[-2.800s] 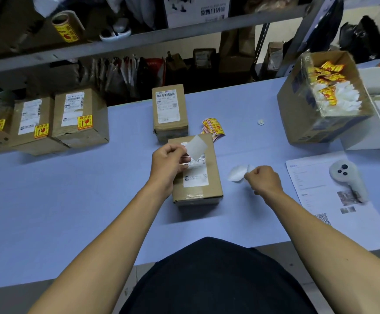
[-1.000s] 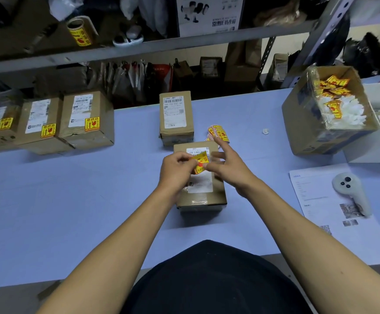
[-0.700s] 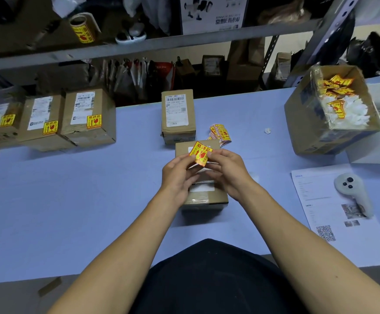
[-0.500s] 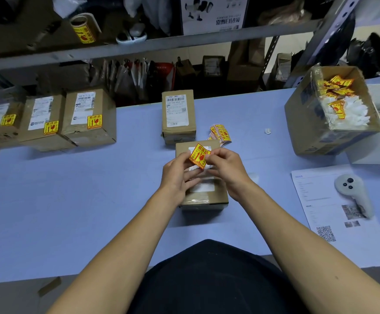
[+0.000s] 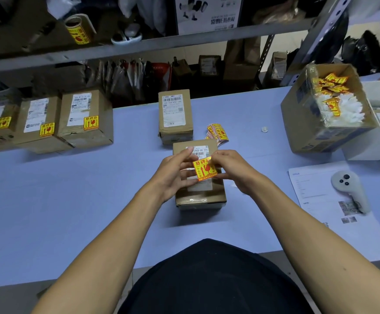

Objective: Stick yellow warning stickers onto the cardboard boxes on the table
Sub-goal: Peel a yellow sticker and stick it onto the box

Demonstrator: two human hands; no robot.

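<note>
So on my feed right now both hands are up over the nearest cardboard box [image 5: 199, 193], which sits on the blue table [image 5: 71, 200] right in front of the person. The left hand [image 5: 173, 175] and right hand [image 5: 234, 171] are each pinching a side of one yellow warning sticker [image 5: 204, 169], held face up just above the box's white shipping label [image 5: 199, 150]. Can't tell if the sticker is touching the box or not.

Just behind that box there's a second box [image 5: 175, 116] with only a shipping label on top, and a small loose stack of stickers [image 5: 218, 132] lies just to its right. Over on the far left, three boxes [image 5: 48, 123] sit side by side, each with a yellow sticker on it.

On the right is an open carton [image 5: 309, 123] full of yellow stickers and white backing scraps. Near it, a printed sheet [image 5: 320, 200] with a white controller [image 5: 348, 189] lying on top. There's a sticker roll [image 5: 79, 30] up on the shelf.
</note>
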